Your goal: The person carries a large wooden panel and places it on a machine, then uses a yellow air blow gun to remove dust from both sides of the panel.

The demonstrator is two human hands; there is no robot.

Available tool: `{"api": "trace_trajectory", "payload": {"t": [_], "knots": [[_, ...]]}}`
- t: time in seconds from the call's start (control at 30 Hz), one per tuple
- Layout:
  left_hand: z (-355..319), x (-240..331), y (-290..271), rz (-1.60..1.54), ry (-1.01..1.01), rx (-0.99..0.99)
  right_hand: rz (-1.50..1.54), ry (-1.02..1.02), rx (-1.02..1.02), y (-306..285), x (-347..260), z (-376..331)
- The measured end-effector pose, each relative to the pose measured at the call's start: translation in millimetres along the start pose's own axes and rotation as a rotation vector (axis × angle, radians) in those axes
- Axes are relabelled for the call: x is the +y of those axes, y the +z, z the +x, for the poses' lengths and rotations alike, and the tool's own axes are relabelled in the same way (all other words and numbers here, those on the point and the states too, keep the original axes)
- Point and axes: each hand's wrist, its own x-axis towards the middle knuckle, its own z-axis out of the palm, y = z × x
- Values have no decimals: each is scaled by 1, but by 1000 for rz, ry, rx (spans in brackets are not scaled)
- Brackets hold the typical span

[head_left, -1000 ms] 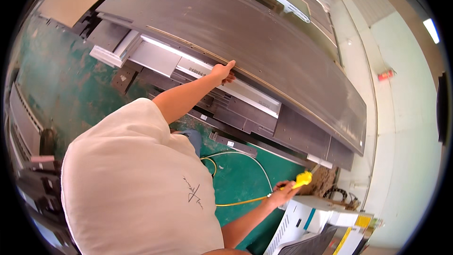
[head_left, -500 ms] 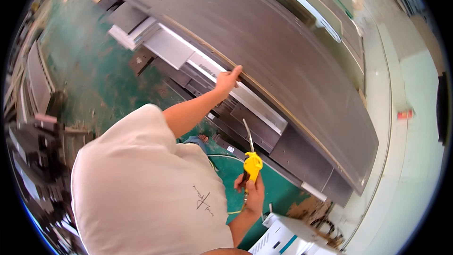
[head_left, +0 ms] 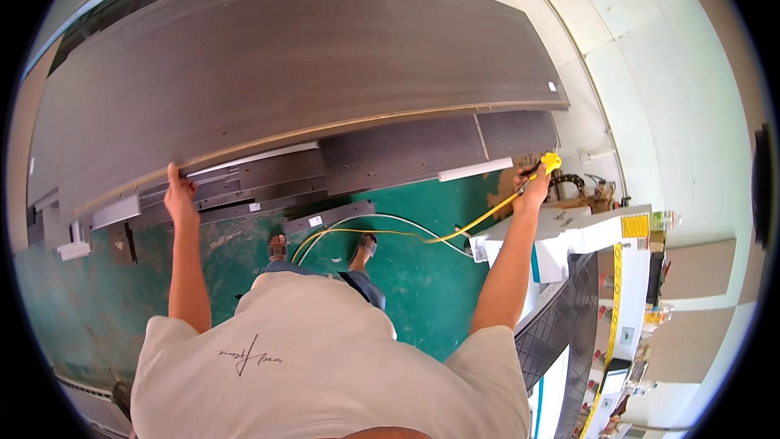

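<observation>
Item, to the left of your left hand and slightly lower: a short white profile point(head_left: 75, 245) at the end of the stack.

Item, your left hand point(head_left: 180, 195): one digit raised against the tan front edge of the big board, the other fingers curled just under it; whether they pinch the edge, you cannot tell from this view.

Item, beyond both hands: a large dark brown panel point(head_left: 325, 57), lying flat, reaching from left of your left hand to past your right, with a small white label near its right-hand corner.

Item, between your hands, beneath that panel: a stack of dark boards point(head_left: 398, 154), lower edges overhung by the panel.

Item, between your hands, nearer your body: a narrow dark bar point(head_left: 329, 217) with a white label, on the green floor point(head_left: 426, 297); your sandalled feet point(head_left: 367, 245); a white hose point(head_left: 382, 215) in a loop.

Item, just left of your right hand: a white strip point(head_left: 475, 170) along the stack.

Item, your right hand point(head_left: 532, 187): fingers wrapped round a yellow air blow gun point(head_left: 552, 162), with a yellow hose point(head_left: 487, 215) trailing left from it.

Item, below and right of your right hand: a white machine point(head_left: 605, 233) with a yellow label point(head_left: 635, 226).
</observation>
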Motion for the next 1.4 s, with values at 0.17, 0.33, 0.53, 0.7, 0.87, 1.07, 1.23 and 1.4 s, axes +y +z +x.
{"api": "trace_trajectory", "payload": {"t": [0.17, 0.33, 0.53, 0.7, 0.87, 1.07, 1.23, 1.4], "knots": [[-69, -34, -30, 150, 35, 63, -97, 4, -116, -56, -5, 65], [-140, -68, 24, -86, -77, 32, -478, 304, -1067, -100, 3, 54], [-209, -142, 204, -330, -368, -369, -218, 561, -1104, -160, 16, 51], [-233, -155, 272, -511, -422, -294, -206, 280, -728, -184, 9, 18], [-243, -159, 293, -550, -409, -167, -367, 229, -870, -171, 33, 5], [-281, -142, 241, -508, -523, -193, -538, 80, -919, -123, -23, 54], [-346, -130, 155, -488, -642, -166, -683, -131, -960, -33, -54, 112], [-399, -129, 45, -533, -618, -33, -921, -241, -1049, 106, -24, 162]]}}
